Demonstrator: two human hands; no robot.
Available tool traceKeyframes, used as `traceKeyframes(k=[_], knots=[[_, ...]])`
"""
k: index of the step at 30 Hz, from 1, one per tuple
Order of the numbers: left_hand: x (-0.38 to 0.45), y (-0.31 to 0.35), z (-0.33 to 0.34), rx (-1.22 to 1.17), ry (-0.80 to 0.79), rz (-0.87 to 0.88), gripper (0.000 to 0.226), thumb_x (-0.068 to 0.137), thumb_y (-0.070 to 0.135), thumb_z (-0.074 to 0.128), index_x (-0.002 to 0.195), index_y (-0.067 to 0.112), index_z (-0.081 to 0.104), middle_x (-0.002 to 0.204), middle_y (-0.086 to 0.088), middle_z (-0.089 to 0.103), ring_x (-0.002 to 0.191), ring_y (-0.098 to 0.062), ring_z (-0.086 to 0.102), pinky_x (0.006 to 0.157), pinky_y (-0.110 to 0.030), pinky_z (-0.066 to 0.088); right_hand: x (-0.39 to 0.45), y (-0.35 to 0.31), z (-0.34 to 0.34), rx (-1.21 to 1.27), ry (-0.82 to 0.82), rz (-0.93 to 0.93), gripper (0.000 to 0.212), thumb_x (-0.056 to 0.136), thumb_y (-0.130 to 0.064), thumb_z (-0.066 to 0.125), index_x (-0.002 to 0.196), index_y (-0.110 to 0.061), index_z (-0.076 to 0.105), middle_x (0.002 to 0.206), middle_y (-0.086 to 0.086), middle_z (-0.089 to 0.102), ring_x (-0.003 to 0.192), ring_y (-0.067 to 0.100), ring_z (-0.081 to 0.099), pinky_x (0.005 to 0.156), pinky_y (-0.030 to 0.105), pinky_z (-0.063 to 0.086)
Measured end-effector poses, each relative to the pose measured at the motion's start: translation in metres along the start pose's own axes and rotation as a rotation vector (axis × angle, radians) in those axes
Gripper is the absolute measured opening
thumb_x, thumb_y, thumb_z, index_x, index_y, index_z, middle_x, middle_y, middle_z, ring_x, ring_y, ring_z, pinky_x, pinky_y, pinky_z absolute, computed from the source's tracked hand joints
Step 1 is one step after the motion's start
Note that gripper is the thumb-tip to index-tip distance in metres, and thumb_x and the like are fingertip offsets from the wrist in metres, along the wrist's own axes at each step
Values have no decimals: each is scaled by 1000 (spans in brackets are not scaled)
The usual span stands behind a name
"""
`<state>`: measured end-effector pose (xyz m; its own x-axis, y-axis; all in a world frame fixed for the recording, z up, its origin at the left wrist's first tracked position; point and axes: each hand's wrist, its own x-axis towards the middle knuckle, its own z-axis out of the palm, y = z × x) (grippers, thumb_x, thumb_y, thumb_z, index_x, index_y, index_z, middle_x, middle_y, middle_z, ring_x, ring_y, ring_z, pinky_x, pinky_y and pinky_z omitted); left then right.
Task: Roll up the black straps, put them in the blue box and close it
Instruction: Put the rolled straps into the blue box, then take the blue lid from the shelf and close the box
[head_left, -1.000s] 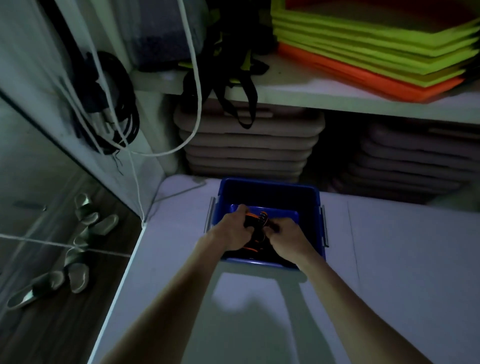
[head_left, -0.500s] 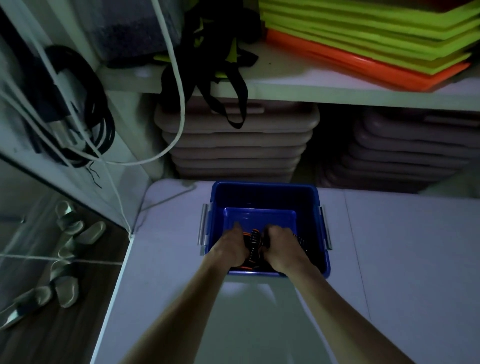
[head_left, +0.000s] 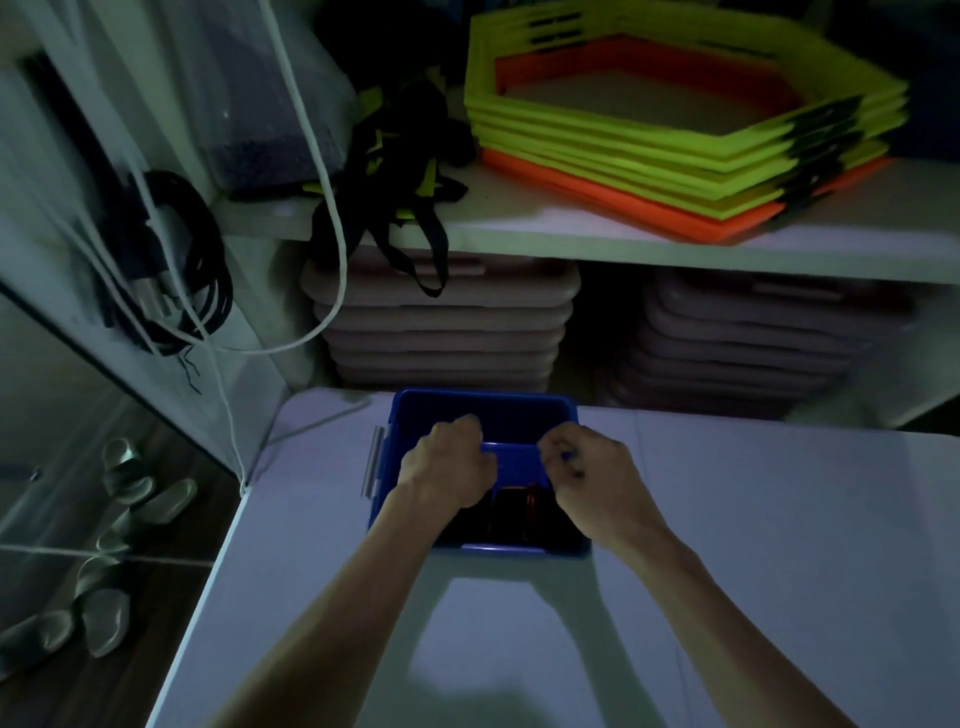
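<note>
1. Straps first: we see the black straps (head_left: 511, 514) as a dark rolled bundle with a thin orange edge, lying at the bottom of the blue box (head_left: 483, 408) near its front wall, low in the middle of the frame.
2. We find the blue box standing open on the white table (head_left: 779, 545), with a grey latch (head_left: 375, 462) on its left side. Inside it a blue piece (head_left: 514, 457), either a lid or an inner tray, we cannot tell which, spans between the 2 hands above the straps.
3. Our left hand (head_left: 449, 467) is inside the box at its left side, fingers curled over the left end of that blue piece.
4. Our right hand (head_left: 592, 475) is at the right side, fingers bent tightly and pinching the right end of the same piece.
5. Neither hand touches the straps.
6. Above, in the upper right of the frame, we see stacked yellow and orange frames (head_left: 675, 150) on a white shelf (head_left: 571, 244), and black webbing (head_left: 410, 171) hanging over the shelf edge.
</note>
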<state>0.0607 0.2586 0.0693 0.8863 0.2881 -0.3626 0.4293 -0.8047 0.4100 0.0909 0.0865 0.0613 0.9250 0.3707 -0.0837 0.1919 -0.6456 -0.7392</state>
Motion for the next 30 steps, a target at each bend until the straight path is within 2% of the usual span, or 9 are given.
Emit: traceKeyframes(k=[6, 12, 17, 20, 21, 23, 26, 28, 30], knots=[[-34, 91, -40, -123, 263, 156, 27, 93, 37, 55, 106, 17, 67, 101, -4, 71, 93, -29, 67, 83, -46, 57, -15, -15, -105, 118, 151, -225, 10, 94, -16, 58, 91, -19, 66, 85, -8, 71, 76, 0, 64, 62, 11, 46], [-68, 223, -76, -154, 554, 337, 26, 84, 42, 55, 101, 26, 68, 94, 2, 72, 89, -24, 68, 77, -43, 57, -37, -22, -245, 61, 268, -471, 7, 92, -20, 61, 97, -18, 66, 89, -7, 71, 80, 5, 66, 69, 22, 53], [-93, 329, -116, -134, 778, 499, 22, 84, 40, 55, 92, 26, 69, 87, 6, 73, 85, -22, 68, 74, -41, 57, -48, -24, -361, 4, 405, -597, 7, 93, -22, 61, 96, -20, 66, 89, -12, 67, 80, 3, 63, 64, 13, 48], [-106, 389, -150, -124, 913, 618, 20, 85, 39, 54, 92, 25, 67, 87, 7, 70, 84, -20, 67, 74, -42, 58, -47, -29, -430, -51, 548, -680, 8, 91, -18, 63, 97, -15, 67, 91, -2, 69, 82, 13, 65, 71, 27, 53], [-110, 409, -164, -114, 970, 669, 21, 86, 37, 54, 94, 22, 67, 89, 5, 69, 85, -19, 66, 74, -42, 57, -46, -33, -453, -63, 589, -702, 9, 90, -17, 63, 98, -14, 67, 93, 1, 68, 83, 15, 64, 72, 26, 53], [-117, 449, -195, -68, 1095, 774, 23, 88, 34, 55, 103, 18, 64, 100, 0, 65, 92, -18, 61, 77, -39, 56, -43, -44, -500, -151, 691, -760, 16, 89, -18, 63, 103, -11, 65, 99, 3, 65, 88, 15, 59, 72, 22, 47], [-125, 502, -242, 33, 1271, 878, 32, 89, 30, 60, 116, 14, 55, 115, -5, 55, 107, -18, 52, 88, -29, 48, -34, -67, -568, -308, 882, -824, 33, 85, -22, 65, 116, -13, 57, 114, 5, 57, 106, 15, 48, 85, 24, 36], [-125, 530, -268, 132, 1384, 874, 40, 87, 31, 63, 120, 12, 51, 119, -8, 51, 109, -21, 48, 92, -31, 46, -27, -86, -608, -425, 1016, -838, 46, 81, -24, 66, 123, -12, 51, 120, 9, 50, 113, 23, 43, 91, 29, 36], [-118, 550, -288, 244, 1408, 810, 48, 86, 33, 65, 125, 11, 47, 123, -11, 47, 111, -25, 46, 96, -36, 45, -17, -105, -642, -560, 1094, -803, 57, 78, -24, 67, 129, -12, 45, 127, 12, 44, 118, 29, 41, 95, 37, 39]])
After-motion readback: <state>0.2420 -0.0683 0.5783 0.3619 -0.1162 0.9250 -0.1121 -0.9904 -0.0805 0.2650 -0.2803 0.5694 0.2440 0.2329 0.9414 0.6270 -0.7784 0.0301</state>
